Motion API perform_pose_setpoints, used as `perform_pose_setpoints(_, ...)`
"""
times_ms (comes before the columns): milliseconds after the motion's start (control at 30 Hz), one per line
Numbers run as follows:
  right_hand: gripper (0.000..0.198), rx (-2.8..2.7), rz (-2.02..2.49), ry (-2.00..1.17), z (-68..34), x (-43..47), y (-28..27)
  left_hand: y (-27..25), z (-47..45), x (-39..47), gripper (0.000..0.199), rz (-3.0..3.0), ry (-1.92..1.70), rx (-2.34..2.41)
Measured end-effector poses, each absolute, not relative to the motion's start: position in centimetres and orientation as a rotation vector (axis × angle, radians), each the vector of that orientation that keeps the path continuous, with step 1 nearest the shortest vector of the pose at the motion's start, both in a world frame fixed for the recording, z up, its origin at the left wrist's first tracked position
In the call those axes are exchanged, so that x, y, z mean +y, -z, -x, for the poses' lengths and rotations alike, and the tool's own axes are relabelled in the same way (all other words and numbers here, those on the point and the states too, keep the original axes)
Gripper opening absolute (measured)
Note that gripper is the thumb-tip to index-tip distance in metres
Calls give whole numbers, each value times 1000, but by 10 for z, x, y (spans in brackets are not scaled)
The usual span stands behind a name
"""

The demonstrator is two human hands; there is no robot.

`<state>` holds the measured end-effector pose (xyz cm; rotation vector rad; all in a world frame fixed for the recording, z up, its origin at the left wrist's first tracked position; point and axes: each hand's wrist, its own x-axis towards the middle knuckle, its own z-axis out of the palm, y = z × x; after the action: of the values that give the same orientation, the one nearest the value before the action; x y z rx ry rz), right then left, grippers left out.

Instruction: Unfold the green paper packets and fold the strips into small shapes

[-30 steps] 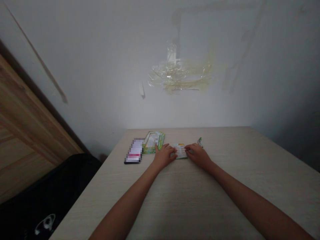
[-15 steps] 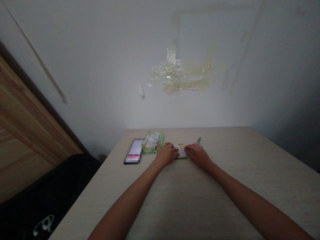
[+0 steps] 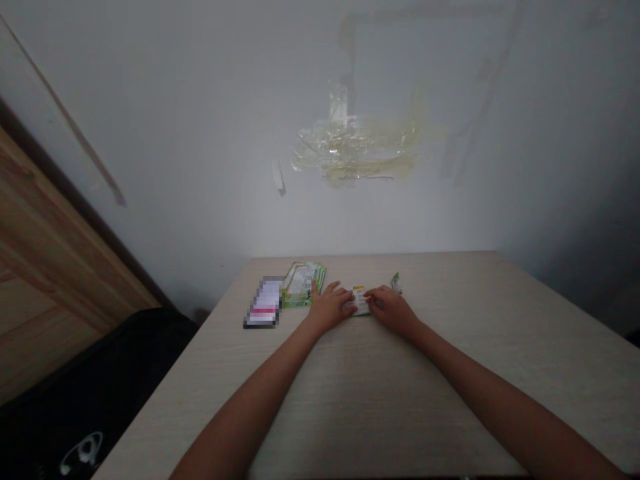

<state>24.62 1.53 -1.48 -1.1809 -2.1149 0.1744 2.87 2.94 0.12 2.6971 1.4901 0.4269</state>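
Two hands, apart: left hand (image 3: 331, 309) and right hand (image 3: 394, 309) touch opposite sides of one small printed packet (image 3: 361, 301), flat mid-table (image 3: 380, 400); can't tell if either grips. Packet's yellow-orange strip is at far edge; fingers cover its sides, long axis unclear. One phone (image 3: 265, 303), one green packet stack (image 3: 301, 283) (count unclear), one crumpled wrapper scrap (image 3: 396, 284). Print too small to read, phone screen pixelated.
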Motion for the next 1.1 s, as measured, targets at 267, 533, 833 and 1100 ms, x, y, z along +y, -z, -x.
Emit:
perform_pose_setpoints(267,27,-2124,1041,-283,-250,12,11,1,-29,31,31,-2669,-439,1513)
perform_pose_setpoints(533,27,-2118,926,-395,-253,7,10,4,-27,32,29,-2658,-478,1470)
perform_pose_setpoints(833,18,-2072,879,-553,-259,10,10,6,-27,33,30,-2651,-470,1477)
perform_pose_setpoints(1100,20,-1948,1143,-290,-259,17,19,6,-27,31,31,-2644,-465,1483)
